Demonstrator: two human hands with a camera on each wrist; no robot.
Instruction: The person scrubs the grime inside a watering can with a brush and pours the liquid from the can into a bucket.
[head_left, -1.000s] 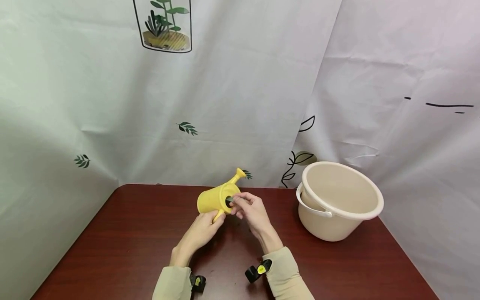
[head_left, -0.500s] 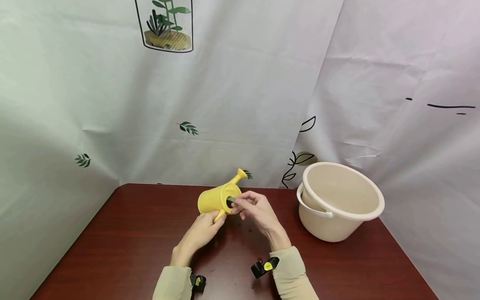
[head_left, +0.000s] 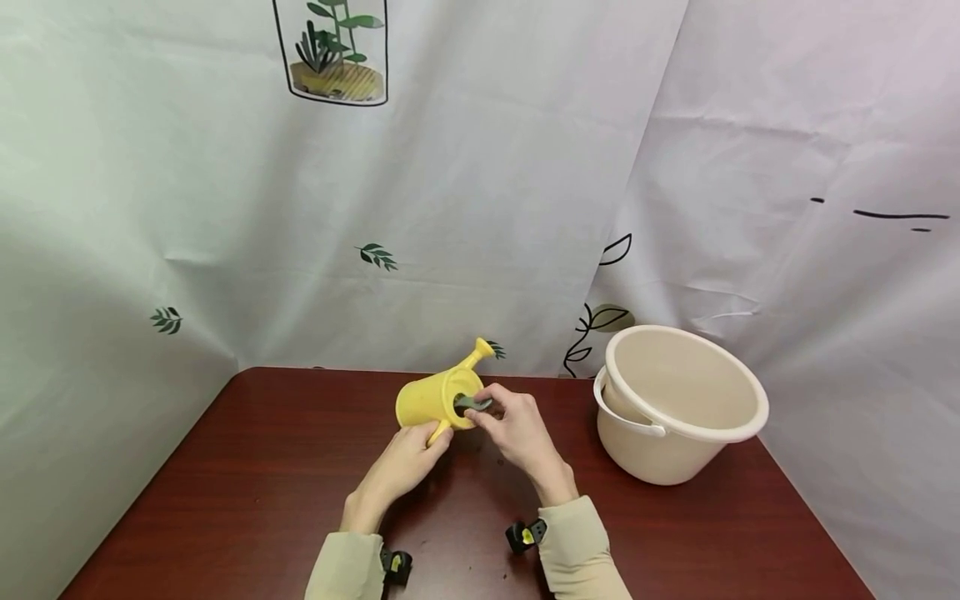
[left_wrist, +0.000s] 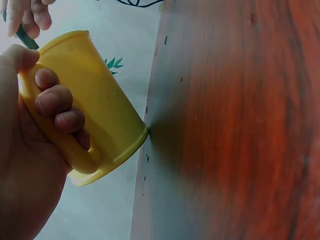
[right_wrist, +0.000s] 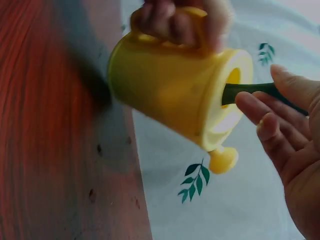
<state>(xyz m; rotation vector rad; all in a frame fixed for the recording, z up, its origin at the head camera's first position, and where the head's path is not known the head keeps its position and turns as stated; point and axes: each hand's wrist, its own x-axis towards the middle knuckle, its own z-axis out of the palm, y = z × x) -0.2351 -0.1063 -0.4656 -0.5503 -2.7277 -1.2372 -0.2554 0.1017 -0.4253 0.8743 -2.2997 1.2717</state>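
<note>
A yellow watering can (head_left: 422, 402) leans over the table, its mouth turned right and towards me and its spout rising at the back. My left hand (head_left: 405, 460) grips the can's handle, fingers wrapped through the loop, as the left wrist view (left_wrist: 52, 102) shows. At the mouth, my right hand (head_left: 519, 429) pinches a tool by its dark green handle (right_wrist: 257, 91) between thumb and fingers. The tool's far end is hidden inside the can. In the right wrist view the can's lower edge comes close to the table surface.
Two cream tubs stand at the right: a bucket (head_left: 652, 458) with a white bail handle and a second tub (head_left: 686, 375) tilted inside it. Dark specks (right_wrist: 92, 195) dot the reddish-brown table (head_left: 262, 483). A white printed cloth (head_left: 480, 167) hangs behind.
My right hand has shifted and turned slightly at the can's mouth, and more of the green handle shows. The left hand and watering can stay nearly still.
</note>
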